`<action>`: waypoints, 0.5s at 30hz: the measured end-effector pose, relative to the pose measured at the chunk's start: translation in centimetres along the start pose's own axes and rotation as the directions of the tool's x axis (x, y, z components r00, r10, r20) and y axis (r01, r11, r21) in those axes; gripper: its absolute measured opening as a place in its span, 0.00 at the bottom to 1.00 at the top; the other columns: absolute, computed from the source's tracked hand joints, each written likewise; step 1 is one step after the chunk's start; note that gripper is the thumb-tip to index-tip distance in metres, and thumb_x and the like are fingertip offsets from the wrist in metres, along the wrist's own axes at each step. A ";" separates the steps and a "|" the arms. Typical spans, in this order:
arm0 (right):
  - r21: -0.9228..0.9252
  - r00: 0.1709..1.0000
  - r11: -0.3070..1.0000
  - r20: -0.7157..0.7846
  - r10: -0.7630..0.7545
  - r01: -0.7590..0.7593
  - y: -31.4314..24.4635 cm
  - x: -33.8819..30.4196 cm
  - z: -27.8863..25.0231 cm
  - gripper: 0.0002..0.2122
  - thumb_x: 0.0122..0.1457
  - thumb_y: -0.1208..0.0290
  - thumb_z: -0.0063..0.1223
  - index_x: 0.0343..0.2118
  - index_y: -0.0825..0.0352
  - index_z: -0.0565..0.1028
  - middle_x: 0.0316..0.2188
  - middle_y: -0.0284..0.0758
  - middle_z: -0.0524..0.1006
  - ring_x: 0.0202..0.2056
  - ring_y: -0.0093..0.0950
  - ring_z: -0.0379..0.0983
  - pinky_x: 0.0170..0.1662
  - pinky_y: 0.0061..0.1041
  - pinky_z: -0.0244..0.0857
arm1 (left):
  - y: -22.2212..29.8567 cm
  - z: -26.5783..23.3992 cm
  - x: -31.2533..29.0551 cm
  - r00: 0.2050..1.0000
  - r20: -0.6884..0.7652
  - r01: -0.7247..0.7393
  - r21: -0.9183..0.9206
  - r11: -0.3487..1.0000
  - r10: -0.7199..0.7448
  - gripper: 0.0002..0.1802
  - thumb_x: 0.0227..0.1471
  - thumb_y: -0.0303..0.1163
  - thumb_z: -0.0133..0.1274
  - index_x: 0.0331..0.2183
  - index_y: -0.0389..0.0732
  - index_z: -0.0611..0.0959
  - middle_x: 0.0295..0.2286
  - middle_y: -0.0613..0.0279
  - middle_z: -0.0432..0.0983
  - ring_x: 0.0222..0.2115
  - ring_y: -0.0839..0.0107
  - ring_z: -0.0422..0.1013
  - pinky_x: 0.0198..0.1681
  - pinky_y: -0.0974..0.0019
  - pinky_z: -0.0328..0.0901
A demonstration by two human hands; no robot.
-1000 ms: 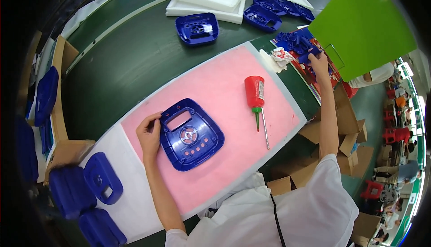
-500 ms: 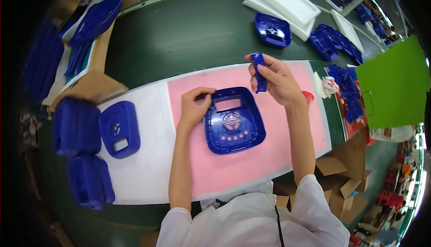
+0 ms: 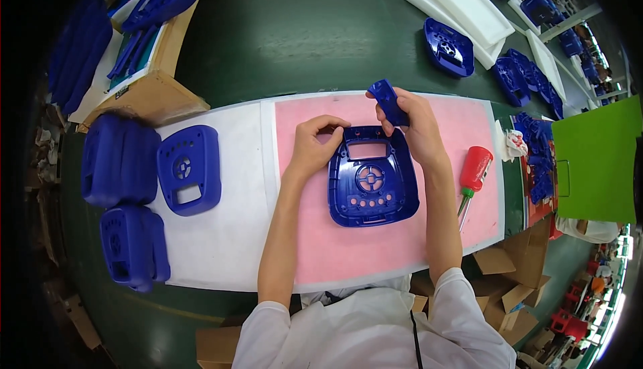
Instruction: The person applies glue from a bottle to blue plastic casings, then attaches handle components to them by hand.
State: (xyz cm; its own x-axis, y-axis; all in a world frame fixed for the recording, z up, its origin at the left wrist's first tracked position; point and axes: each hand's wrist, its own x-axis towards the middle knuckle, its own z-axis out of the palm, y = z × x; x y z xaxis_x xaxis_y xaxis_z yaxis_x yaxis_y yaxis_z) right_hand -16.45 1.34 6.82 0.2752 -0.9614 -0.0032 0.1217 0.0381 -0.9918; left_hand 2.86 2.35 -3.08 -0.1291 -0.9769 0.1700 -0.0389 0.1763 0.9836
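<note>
A blue plastic housing (image 3: 338,195) lies on the pink mat with its hollow, ribbed inside up; it has a rectangular window, a round grille and a row of small holes. At its upper left corner my left hand (image 3: 313,144) has thumb and fingers closed on the rim. My right hand (image 3: 420,124) grips a small blue plastic piece (image 3: 387,103) just above the housing's upper right corner. That piece is tilted and apart from the housing. To the right of my right forearm lies a screwdriver (image 3: 474,171) with a red and green handle.
Blue housings (image 3: 191,171) stand and lie in stacks at the left of the white cloth (image 3: 234,235). A wooden box (image 3: 157,94) with more blue parts is behind them. White trays (image 3: 462,7), a loose blue housing (image 3: 447,47) and small blue parts (image 3: 536,144) are at the right, beside a green panel (image 3: 596,161).
My right hand has lowered the blue piece toward the housing's upper edge and turned it. My left hand still holds the rim. The view has shifted, showing more of the screwdriver.
</note>
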 end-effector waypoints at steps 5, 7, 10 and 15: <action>-0.189 0.999 0.981 0.031 -0.045 0.050 -0.6 1.1 -0.6 0.13 0.59 0.71 0.42 0.40 0.73 0.75 0.26 0.31 0.75 0.24 0.19 0.67 0.28 0.20 0.61 | -0.4 -0.2 0.2 0.999 0.014 -0.050 0.040 0.998 0.050 0.09 0.48 0.21 0.54 0.34 0.34 0.82 0.31 0.58 0.80 0.32 0.73 0.75 0.39 0.71 0.69; -0.267 0.997 0.961 0.034 -0.069 0.075 -0.6 1.5 -0.2 0.11 0.57 0.72 0.47 0.39 0.73 0.76 0.26 0.32 0.75 0.25 0.20 0.69 0.29 0.19 0.62 | -0.2 0.0 0.1 0.988 -0.111 -0.119 -0.060 0.991 0.112 0.15 0.45 0.19 0.57 0.39 0.34 0.80 0.33 0.58 0.79 0.33 0.74 0.74 0.38 0.72 0.69; -0.686 0.972 0.698 0.060 -0.227 0.205 0.6 1.8 0.6 0.10 0.53 0.78 0.53 0.39 0.72 0.76 0.23 0.40 0.76 0.23 0.25 0.71 0.29 0.25 0.65 | 0.5 0.5 0.4 0.969 -0.195 -0.179 -0.138 0.974 0.150 0.23 0.41 0.19 0.61 0.44 0.35 0.78 0.35 0.59 0.77 0.34 0.74 0.73 0.37 0.72 0.69; -0.730 0.941 0.595 0.236 -0.243 0.337 2.1 2.3 2.1 0.12 0.50 0.79 0.54 0.38 0.74 0.76 0.29 0.45 0.77 0.32 0.35 0.76 0.35 0.30 0.68 | 0.5 0.5 0.5 0.925 -0.247 -0.289 0.036 0.957 0.289 0.28 0.37 0.19 0.64 0.45 0.39 0.80 0.32 0.62 0.74 0.31 0.75 0.71 0.35 0.73 0.68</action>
State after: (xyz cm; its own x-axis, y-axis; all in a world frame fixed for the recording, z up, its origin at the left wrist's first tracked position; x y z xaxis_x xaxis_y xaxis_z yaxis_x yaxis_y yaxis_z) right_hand -13.59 -0.27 4.97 0.4546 -0.8493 0.2683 -0.5305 -0.5002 -0.6844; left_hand 2.31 1.99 -2.54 0.1143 -0.8823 0.4566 -0.0358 0.4556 0.8895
